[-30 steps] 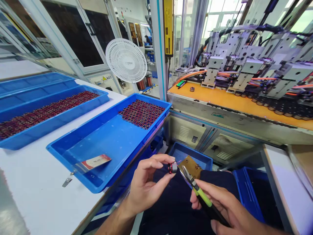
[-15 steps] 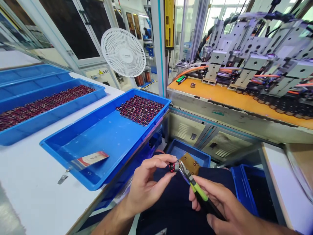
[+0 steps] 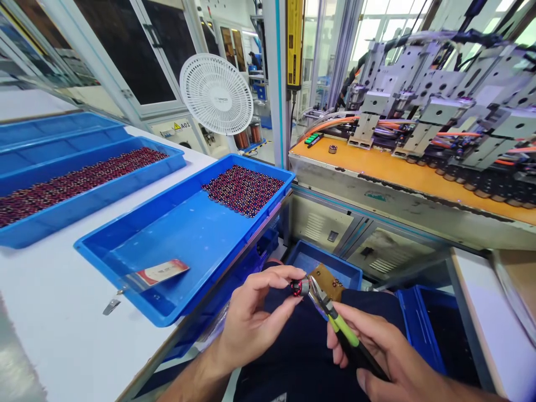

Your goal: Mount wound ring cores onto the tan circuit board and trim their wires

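Between the thumb and fingers of my left hand (image 3: 255,312) is a small round motor stator (image 3: 298,287), a grey metal ring with red windings inside. My right hand (image 3: 377,340) is wrapped around the green and black handles of cutting pliers (image 3: 343,329). The pliers' jaws are at the right side of the stator; whether they touch it I cannot tell. Both hands are above my dark-clothed lap. Farther off, a blue tray (image 3: 167,223) holds many similar stators (image 3: 247,190) packed at its far end, and a badge card (image 3: 161,273) lies at its near end.
A second blue tray (image 3: 96,204) of stators stands to the left. Below my hands is a blue bin (image 3: 352,273) with a brown sheet and small parts. A machine (image 3: 435,117) with an orange worktop (image 3: 377,162) stands at the right. A white fan (image 3: 218,95) stands behind.
The view has shifted slightly, so everything sits a little lower and to the right. Both hands keep their grip on the stator and the pliers, in nearly the same pose.
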Demonstrator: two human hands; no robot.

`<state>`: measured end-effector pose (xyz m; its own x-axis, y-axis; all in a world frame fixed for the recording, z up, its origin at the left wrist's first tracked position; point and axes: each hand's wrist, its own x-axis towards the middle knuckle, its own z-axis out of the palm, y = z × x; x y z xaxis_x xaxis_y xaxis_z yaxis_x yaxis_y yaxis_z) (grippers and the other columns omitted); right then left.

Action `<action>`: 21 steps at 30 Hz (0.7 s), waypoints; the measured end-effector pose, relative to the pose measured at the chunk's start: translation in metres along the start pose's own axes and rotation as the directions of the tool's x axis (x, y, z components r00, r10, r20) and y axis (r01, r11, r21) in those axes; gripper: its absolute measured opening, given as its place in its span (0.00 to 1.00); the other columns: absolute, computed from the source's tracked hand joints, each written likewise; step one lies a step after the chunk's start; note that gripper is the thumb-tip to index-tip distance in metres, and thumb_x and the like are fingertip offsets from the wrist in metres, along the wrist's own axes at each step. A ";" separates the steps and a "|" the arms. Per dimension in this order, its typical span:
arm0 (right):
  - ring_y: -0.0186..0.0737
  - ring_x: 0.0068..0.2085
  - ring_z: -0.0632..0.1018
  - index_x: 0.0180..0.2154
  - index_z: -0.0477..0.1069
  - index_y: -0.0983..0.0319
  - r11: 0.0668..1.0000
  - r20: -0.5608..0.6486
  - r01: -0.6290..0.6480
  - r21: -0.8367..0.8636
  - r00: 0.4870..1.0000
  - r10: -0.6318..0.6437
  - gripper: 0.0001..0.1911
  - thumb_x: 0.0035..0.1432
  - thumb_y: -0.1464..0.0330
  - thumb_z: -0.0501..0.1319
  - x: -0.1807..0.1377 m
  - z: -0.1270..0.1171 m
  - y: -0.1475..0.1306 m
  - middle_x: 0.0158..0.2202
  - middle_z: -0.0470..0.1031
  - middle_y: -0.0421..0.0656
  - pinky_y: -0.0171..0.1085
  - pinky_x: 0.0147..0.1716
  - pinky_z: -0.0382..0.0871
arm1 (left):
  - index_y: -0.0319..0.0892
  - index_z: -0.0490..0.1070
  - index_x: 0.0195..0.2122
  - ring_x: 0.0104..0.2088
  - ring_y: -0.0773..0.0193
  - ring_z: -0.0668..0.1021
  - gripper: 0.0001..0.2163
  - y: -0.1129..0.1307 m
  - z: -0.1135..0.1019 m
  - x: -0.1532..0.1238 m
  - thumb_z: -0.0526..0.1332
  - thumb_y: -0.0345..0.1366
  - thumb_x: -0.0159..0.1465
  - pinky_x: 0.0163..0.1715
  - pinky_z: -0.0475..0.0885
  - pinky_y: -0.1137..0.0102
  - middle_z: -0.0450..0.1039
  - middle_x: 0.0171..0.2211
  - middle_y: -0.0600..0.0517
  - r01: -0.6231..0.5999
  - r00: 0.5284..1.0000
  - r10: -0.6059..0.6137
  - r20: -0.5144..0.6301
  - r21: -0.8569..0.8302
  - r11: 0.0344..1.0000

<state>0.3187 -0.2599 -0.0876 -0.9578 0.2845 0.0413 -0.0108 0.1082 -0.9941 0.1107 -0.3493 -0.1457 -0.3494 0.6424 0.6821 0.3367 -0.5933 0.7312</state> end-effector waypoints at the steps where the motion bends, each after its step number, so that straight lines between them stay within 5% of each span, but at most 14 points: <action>1: 0.30 0.44 0.74 0.66 0.53 0.38 1.000 -0.002 0.008 0.001 1.000 -0.008 0.45 0.59 0.86 0.54 0.000 0.000 0.000 0.47 0.67 0.43 0.33 0.45 0.70 | 0.39 0.59 0.48 0.49 0.62 0.77 0.21 0.000 0.000 0.000 0.61 0.14 0.58 0.48 0.76 0.68 0.73 0.47 0.44 0.003 1.000 -0.003 -0.002 0.003 1.000; 9: 0.29 0.42 0.74 0.65 0.55 0.38 0.999 -0.022 -0.013 0.042 1.000 0.014 0.43 0.59 0.84 0.56 0.001 0.002 0.001 0.46 0.68 0.43 0.32 0.43 0.70 | 0.40 0.59 0.48 0.48 0.61 0.78 0.21 0.003 -0.002 -0.001 0.61 0.15 0.58 0.48 0.77 0.65 0.73 0.46 0.44 0.010 1.000 -0.010 -0.018 0.001 1.000; 14: 0.28 0.37 0.71 0.66 0.59 0.48 0.985 -0.051 -0.166 0.038 0.985 0.167 0.44 0.51 0.85 0.54 -0.001 0.001 0.009 0.41 0.68 0.44 0.28 0.37 0.68 | 0.41 0.59 0.48 0.48 0.62 0.78 0.21 0.001 -0.001 -0.001 0.61 0.15 0.58 0.48 0.76 0.65 0.73 0.46 0.45 0.036 0.999 -0.036 -0.012 0.003 0.999; 18: 0.32 0.38 0.74 0.68 0.56 0.57 0.983 -0.083 -0.168 -0.079 0.983 0.161 0.34 0.61 0.76 0.54 -0.004 -0.003 0.023 0.44 0.69 0.49 0.32 0.41 0.72 | 0.44 0.62 0.49 0.47 0.66 0.77 0.20 0.000 -0.004 -0.003 0.62 0.18 0.60 0.47 0.75 0.69 0.72 0.46 0.49 0.092 0.995 -0.092 -0.026 0.008 0.996; 21: 0.35 0.42 0.77 0.67 0.58 0.55 0.908 -0.075 -0.115 -0.402 0.993 0.092 0.29 0.66 0.72 0.50 -0.011 -0.018 0.034 0.43 0.72 0.49 0.30 0.44 0.72 | 0.48 0.70 0.49 0.45 0.69 0.76 0.17 -0.002 -0.014 -0.011 0.64 0.23 0.61 0.45 0.74 0.74 0.72 0.46 0.50 0.253 0.964 -0.263 -0.032 -0.179 0.951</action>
<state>0.3338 -0.2421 -0.1201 -0.9303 0.3643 -0.0432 0.2160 0.4486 -0.8672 0.1020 -0.3618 -0.1550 -0.4535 0.7598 0.4658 0.0754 -0.4881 0.8695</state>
